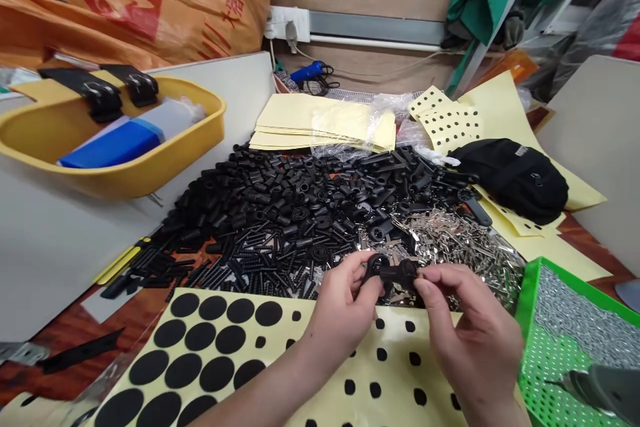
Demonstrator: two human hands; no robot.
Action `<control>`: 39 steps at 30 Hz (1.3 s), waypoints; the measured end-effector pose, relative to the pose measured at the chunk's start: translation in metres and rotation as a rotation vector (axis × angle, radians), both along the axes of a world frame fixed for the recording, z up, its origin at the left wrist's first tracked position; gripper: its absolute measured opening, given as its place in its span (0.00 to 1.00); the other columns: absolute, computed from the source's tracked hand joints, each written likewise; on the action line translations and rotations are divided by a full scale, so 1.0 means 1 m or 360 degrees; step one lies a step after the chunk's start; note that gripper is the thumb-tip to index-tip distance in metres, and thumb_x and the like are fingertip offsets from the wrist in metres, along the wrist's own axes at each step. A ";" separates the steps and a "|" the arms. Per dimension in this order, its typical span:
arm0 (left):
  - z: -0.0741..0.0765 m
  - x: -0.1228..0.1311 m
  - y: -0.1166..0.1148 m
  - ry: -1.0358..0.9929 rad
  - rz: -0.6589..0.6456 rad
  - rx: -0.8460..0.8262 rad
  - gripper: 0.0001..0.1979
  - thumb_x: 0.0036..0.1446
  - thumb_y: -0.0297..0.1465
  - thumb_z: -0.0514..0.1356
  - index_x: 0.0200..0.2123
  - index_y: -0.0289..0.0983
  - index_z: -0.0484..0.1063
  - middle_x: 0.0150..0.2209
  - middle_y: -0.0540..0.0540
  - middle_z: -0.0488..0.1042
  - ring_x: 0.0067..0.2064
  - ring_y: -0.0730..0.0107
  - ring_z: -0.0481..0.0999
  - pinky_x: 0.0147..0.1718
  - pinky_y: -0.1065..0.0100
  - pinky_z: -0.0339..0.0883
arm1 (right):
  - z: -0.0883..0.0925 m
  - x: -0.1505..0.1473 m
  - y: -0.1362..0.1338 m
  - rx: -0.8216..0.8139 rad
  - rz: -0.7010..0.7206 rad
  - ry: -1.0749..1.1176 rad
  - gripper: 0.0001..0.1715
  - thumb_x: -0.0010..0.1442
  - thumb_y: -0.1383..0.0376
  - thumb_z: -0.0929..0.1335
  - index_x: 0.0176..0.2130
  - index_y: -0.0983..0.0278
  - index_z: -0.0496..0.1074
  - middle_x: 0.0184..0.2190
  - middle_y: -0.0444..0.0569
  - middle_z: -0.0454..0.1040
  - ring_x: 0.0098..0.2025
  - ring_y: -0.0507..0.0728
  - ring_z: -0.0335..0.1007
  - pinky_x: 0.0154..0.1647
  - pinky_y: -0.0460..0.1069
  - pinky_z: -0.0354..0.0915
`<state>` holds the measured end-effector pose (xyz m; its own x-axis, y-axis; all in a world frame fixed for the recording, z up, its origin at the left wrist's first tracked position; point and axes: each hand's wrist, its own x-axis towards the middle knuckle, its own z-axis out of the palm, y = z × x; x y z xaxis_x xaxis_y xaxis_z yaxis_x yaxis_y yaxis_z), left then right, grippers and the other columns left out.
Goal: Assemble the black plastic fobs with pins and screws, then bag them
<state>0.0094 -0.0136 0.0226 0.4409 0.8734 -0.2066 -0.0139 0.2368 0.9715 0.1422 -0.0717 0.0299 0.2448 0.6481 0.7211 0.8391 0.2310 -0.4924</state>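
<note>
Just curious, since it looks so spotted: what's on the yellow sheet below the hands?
Large black discs and smaller black dots show on the yellow sheet. The left forearm and right hand block parts of it, so anything there cannot be seen.

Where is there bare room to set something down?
Mainly the tabletop at lower left, around the black strip and beside the near dotted yellow sheet; a narrow sliver shows by the right partition. The middle is crowded with black parts and metal pieces.
</note>
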 end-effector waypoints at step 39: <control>-0.022 -0.002 -0.006 0.0201 0.0074 0.0396 0.24 0.58 0.30 0.53 0.58 0.38 0.66 0.28 0.49 0.72 0.27 0.71 0.66 0.25 0.71 0.61 | -0.025 -0.009 0.010 -0.0129 0.0011 -0.0167 0.05 0.60 0.70 0.65 0.34 0.64 0.71 0.28 0.46 0.75 0.27 0.51 0.72 0.28 0.45 0.69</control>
<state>0.0074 -0.0199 0.0002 0.3837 0.9228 -0.0338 0.1058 -0.0076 0.9944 0.1328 -0.0621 0.0054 0.1661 0.7069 0.6876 0.8854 0.2000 -0.4195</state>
